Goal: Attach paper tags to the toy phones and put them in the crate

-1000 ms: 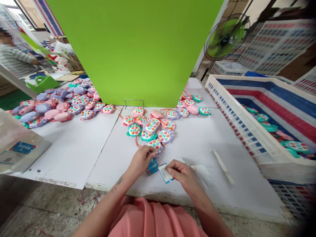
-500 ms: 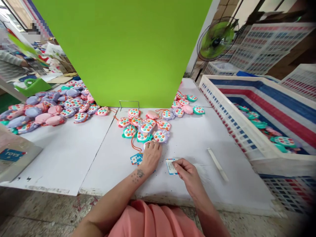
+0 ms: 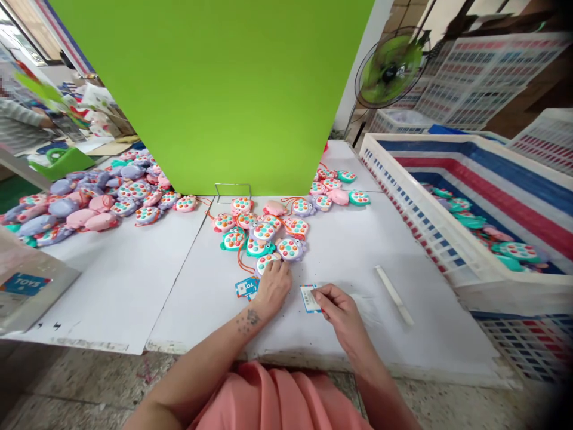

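Note:
My left hand (image 3: 274, 288) has its fingers bent over the near edge of a lilac animal-shaped toy (image 3: 265, 263) with coloured buttons on a white face; its fingertips are partly hidden. In a pinch between thumb and fingers, my right hand (image 3: 336, 304) holds a small blue-and-white card (image 3: 308, 298) low over the table. Blue printed cards (image 3: 246, 287) lie left of my left wrist, partly covered by it. Just beyond my left hand sits a cluster of similar toys, among them a lilac one (image 3: 290, 248) and a green one (image 3: 259, 246), some with orange cords.
A green panel (image 3: 224, 95) stands upright behind the cluster. Many toys (image 3: 98, 203) are heaped at left, beside a bag (image 3: 31, 286) marked TOYS. A white strip (image 3: 394, 295) lies to the right. Farther right stands a lined crate (image 3: 492, 280) holding toys. A person (image 3: 22, 125) works at far left.
My left hand has drawn slightly back, and more of the lilac toy's button face shows. My right hand keeps its pinch on the card. The whole view has shifted slightly.

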The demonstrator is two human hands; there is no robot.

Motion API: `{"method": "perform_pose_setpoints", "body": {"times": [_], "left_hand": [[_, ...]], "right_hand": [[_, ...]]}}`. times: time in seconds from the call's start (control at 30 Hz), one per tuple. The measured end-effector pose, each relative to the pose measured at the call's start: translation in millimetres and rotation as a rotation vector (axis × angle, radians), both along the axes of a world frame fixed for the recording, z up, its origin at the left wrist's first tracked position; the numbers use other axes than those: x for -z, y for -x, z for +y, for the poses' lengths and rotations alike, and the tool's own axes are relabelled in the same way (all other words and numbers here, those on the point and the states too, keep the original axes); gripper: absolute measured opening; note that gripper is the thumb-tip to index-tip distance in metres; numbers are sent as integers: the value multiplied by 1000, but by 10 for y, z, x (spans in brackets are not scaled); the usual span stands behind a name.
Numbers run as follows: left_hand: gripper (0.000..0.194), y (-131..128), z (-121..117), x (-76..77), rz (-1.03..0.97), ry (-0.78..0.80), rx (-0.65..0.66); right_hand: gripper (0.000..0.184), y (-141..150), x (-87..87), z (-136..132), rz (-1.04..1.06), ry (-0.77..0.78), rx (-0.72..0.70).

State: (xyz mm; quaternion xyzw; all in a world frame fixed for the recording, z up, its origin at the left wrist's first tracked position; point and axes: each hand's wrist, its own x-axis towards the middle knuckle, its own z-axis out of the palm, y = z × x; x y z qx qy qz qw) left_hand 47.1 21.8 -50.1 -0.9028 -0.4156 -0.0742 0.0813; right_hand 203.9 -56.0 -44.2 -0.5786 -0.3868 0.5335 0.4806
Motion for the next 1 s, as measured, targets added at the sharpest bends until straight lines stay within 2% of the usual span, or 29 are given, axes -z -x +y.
{"method": "perform_pose_setpoints", "body": {"times": [0.07,0.17,0.33,0.43,0.63,0.87,1.0], "left_hand": [[19,26,35,-22,-70,19,-5],[11,69,113,-96,-289,127,-61],[9,116,161,-301,-751,495,-219],[9,123,119,-356,-912,700,-201],[6,97,51,-323,-979,790,-176],[11,68,-26,-449,-936,797,-149],[13,67,-49,-437,-919,836,-145]], "right_hand": [[26,4,1,15,2,-7,-13],[26,10,-1,45,-9,-24,-33],[25,93,-64,143,-63,-20,-90],[24,172,-105,224,-73,-13,-113],[24,233,-98,298,-63,-1,-108],[23,222,-49,288,69,54,-81],[24,235,-45,284,128,47,-76]]}}
